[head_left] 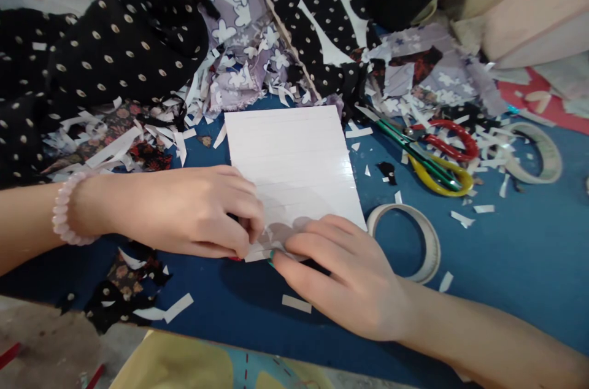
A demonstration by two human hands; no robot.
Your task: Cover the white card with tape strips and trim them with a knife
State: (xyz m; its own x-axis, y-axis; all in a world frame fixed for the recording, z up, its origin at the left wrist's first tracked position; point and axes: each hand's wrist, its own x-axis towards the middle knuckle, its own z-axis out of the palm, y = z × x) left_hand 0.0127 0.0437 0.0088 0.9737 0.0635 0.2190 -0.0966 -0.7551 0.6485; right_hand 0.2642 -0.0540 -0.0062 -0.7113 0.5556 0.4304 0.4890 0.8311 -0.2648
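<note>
A white square sheet [289, 162] with faint crosswise lines and a slight shine lies flat on the blue table. My left hand [202, 211], a pink bead bracelet at its wrist, is closed with curled fingers on the sheet's near left corner. At the near edge, my right hand [345, 272] is closed too, its thumb and fingertips pressed on the sheet close to the left fingers. What lies right under the fingertips is partly hidden. A roll of tape [430, 248] lies flat beside my right hand, close to the sheet's right corner.
Scissors [448, 146] with red and yellow handles and a green pen [400, 140] lie right of the sheet, near a second tape roll [550, 153]. Black dotted fabric [124, 45], purple floral fabric [237, 2] and many paper scraps [179, 303] surround it. The table's front edge is near.
</note>
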